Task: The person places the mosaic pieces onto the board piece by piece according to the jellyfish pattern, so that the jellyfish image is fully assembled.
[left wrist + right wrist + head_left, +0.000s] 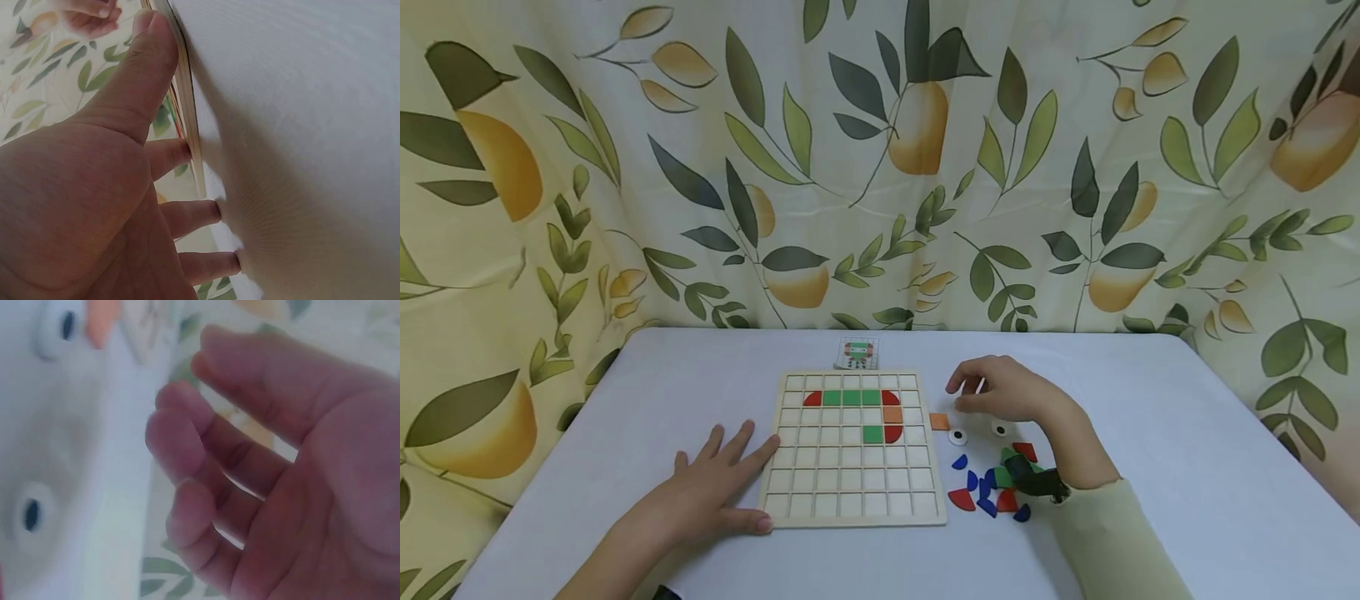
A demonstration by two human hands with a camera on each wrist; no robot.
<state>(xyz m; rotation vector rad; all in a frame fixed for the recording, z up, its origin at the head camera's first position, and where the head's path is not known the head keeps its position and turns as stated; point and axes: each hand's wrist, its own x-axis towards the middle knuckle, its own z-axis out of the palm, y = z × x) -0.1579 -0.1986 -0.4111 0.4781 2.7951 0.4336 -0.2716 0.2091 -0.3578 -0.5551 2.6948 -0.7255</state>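
A square wooden grid board lies on the table with red, green and orange pieces set in its upper cells. My left hand rests at the board's left side, fingers spread; in the left wrist view its thumb and a finger touch the board's edge. My right hand hovers right of the board, fingers loosely bent, with nothing visible between them. Below it are an orange square and two white eye discs, one by the board and another farther right.
Blue, red and green pieces lie loosely piled right of the board, including a red quarter-round piece and a blue one. The right wrist's black strap partly covers the pile. A small pattern card lies behind the board. Leaf-print curtain surrounds the table.
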